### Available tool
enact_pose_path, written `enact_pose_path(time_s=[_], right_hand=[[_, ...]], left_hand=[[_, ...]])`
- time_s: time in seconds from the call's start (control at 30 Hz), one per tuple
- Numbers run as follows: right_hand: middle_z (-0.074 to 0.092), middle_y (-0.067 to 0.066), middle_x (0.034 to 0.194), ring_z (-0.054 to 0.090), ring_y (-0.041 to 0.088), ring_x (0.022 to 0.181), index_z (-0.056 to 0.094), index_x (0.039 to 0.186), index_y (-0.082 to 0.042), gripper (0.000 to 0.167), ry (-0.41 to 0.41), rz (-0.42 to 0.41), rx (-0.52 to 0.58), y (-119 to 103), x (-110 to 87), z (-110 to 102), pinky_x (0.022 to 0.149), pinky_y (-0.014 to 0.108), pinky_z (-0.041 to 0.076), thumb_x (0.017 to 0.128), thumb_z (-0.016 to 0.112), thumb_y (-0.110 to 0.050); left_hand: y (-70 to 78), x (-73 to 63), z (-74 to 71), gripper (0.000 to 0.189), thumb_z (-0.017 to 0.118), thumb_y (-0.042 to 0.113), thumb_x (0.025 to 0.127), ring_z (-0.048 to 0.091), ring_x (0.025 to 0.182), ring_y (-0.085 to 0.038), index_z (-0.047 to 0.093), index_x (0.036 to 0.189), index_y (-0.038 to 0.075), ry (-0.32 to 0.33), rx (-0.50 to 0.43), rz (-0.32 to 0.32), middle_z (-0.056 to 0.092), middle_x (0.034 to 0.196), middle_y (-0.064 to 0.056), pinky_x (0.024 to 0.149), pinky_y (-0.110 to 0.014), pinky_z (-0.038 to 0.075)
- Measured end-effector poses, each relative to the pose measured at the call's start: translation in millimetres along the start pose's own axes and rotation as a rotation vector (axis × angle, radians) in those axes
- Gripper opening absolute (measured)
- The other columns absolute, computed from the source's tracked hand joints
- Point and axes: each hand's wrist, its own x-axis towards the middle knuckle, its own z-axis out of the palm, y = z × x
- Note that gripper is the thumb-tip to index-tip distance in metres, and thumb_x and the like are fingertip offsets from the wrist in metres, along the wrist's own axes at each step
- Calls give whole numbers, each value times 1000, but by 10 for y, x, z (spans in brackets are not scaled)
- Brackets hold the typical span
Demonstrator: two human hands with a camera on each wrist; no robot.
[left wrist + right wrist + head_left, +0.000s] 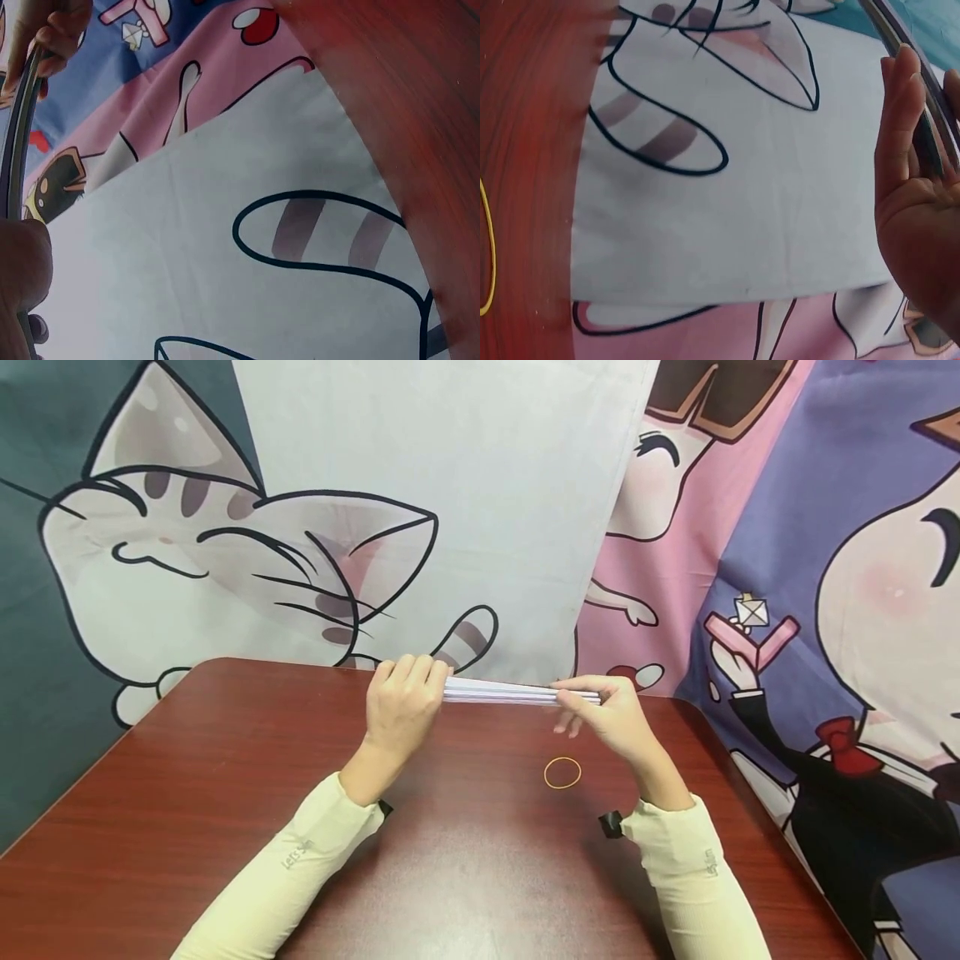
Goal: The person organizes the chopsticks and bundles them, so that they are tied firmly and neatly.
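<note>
A thin stack of white sheets [498,692] is held up, seen nearly edge-on, above the far part of the table. Its left end is in my left hand [405,706], fingers curled over it. At the other end my right hand [609,714] pinches the stack between thumb and fingers, and the layers fan slightly apart there. The right wrist view shows the stack [932,97] dark and edge-on between the right thumb and fingers. A yellow rubber band [562,787] lies on the table, below and nearer than the right hand.
The reddish-brown wooden table [225,793] has rounded far corners. Behind it hangs a cartoon-printed cloth [510,510] with a cat and figures, close to the far edge. Small black pieces [611,824] sit at both sleeve cuffs.
</note>
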Motion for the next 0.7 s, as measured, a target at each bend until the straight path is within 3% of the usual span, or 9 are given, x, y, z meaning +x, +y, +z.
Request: enact_pose_path(time_s=[0.33, 0.53, 0.63, 0.7], right_hand=[[74, 17, 82, 69, 23, 57, 67, 109, 14, 21, -27, 20, 73, 40, -17, -212, 52, 31, 56, 90, 63, 8], [74, 16, 82, 70, 20, 60, 66, 108, 14, 19, 6, 22, 124, 62, -26, -368, 52, 27, 55, 97, 54, 4], [73, 12, 79, 69, 19, 59, 70, 105, 8, 17, 31, 89, 84, 159, -41, -462, 52, 28, 55, 98, 56, 1], [71, 12, 73, 67, 20, 57, 72, 103, 2, 14, 16, 159, -20, 289, -59, -525, 51, 28, 54, 95, 61, 0]], left_hand=[[-84, 4, 4, 31, 49, 13, 100, 48, 63, -28, 52, 71, 6, -30, -21, -21, 49, 66, -7, 60, -39, 37], [-146, 15, 2, 28, 49, 15, 101, 52, 66, -28, 56, 76, 5, -58, -27, -52, 56, 70, -8, 62, -41, 38], [-167, 13, -4, 27, 49, 16, 101, 53, 67, -29, 58, 78, 4, -65, -31, -64, 58, 71, -9, 63, -42, 38], [-170, 9, -6, 27, 49, 16, 100, 53, 68, -29, 59, 79, 4, -66, -36, -72, 59, 72, -9, 63, -42, 38]])
